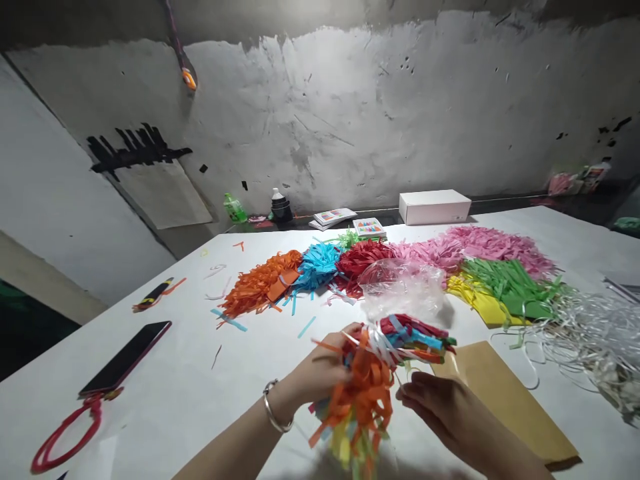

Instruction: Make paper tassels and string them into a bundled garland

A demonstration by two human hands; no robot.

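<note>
My left hand (320, 370) is closed round the middle of a multicoloured bundle of fringed paper strips (373, 387), orange, yellow, blue and red, held just above the white table (210, 400). My right hand (440, 403) sits right of the bundle with its fingers pinched at thin white ribbon wound round the bundle's middle. A silver bangle circles my left wrist. A crumpled clear plastic bag (403, 287) lies just behind the bundle.
Piles of cut paper fringe lie across the table: orange (257, 283), blue (317, 263), red (360, 260), pink (475, 247), green (510, 283), yellow (475, 300). White ribbon tangle (590, 333) at right, brown envelope (510, 400), phone (126, 357) with red strap at left, white box (434, 207) at back.
</note>
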